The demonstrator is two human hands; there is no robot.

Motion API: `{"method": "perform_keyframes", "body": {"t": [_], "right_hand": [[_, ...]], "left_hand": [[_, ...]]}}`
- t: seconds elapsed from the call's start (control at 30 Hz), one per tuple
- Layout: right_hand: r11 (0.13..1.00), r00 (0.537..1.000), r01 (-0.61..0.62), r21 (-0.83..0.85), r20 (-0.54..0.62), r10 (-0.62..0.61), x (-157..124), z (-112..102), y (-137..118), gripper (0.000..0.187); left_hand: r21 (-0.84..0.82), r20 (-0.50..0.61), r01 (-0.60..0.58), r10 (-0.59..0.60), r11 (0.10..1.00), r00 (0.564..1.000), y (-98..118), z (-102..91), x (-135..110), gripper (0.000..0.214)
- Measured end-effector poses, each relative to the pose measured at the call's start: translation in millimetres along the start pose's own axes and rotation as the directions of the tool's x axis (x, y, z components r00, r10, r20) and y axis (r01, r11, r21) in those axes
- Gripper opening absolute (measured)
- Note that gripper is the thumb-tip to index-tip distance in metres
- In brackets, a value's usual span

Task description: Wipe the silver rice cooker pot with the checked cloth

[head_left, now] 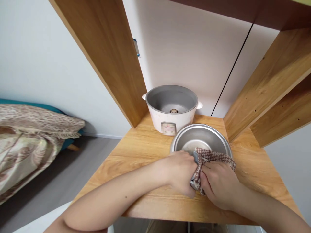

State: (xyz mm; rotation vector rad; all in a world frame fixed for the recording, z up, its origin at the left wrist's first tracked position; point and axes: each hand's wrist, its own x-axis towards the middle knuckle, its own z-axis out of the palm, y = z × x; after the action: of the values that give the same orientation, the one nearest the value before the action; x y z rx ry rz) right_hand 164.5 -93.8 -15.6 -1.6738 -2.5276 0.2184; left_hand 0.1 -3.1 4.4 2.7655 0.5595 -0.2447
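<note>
A round metal inner pot rests on the wooden shelf in front of me. My left hand is closed on the pot's near rim. My right hand is closed on a brown-and-white checked cloth, which drapes over that same rim and into the pot. Both hands touch at the rim. Behind the pot stands a white rice cooker body with no lid, its grey inside showing.
Wooden side panels rise left and right of the shelf, with a white wall behind. A lower wooden ledge juts out at the right. To the left, past the shelf's edge, lies a bed with a patterned cover on a grey floor.
</note>
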Motion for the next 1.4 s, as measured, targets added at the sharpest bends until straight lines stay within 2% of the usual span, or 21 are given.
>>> {"method": "perform_keyframes", "body": {"t": [0.17, 0.27, 0.6, 0.93, 1.27, 1.4], "right_hand": [[0.999, 0.997, 0.032, -0.018, 0.067, -0.030, 2.1, -18.3, 11.6, 0.036], [0.999, 0.997, 0.031, -0.021, 0.078, -0.029, 2.7, -22.0, 14.9, 0.033], [0.999, 0.999, -0.044, -0.006, -0.032, 0.044, -1.6, 4.7, -3.0, 0.031], [1.000, 1.000, 0.027, -0.004, 0.014, -0.027, 0.9, -15.1, 13.9, 0.034], [0.999, 0.996, -0.045, 0.009, -0.075, 0.046, -2.0, 8.7, -3.6, 0.033], [1.000, 0.999, -0.006, 0.013, -0.050, 0.007, -0.4, 3.5, 1.2, 0.035]], "left_hand": [[0.054, 0.062, 0.016, -0.020, 0.998, 0.998, 0.3, -2.8, 0.4, 0.037], [0.056, 0.059, 0.009, -0.012, 0.998, 0.998, 0.5, -3.0, 1.0, 0.039], [-0.010, -0.031, -0.022, 0.022, 1.000, 0.999, -0.6, 1.6, 0.2, 0.025], [0.062, 0.040, 0.004, -0.006, 0.998, 0.999, -0.2, -1.4, 1.1, 0.036], [-0.017, -0.008, -0.019, 0.019, 1.000, 1.000, -0.2, -1.4, 0.7, 0.025], [-0.008, -0.001, -0.001, 0.001, 1.000, 1.000, -0.2, -1.5, 0.1, 0.026]]}}
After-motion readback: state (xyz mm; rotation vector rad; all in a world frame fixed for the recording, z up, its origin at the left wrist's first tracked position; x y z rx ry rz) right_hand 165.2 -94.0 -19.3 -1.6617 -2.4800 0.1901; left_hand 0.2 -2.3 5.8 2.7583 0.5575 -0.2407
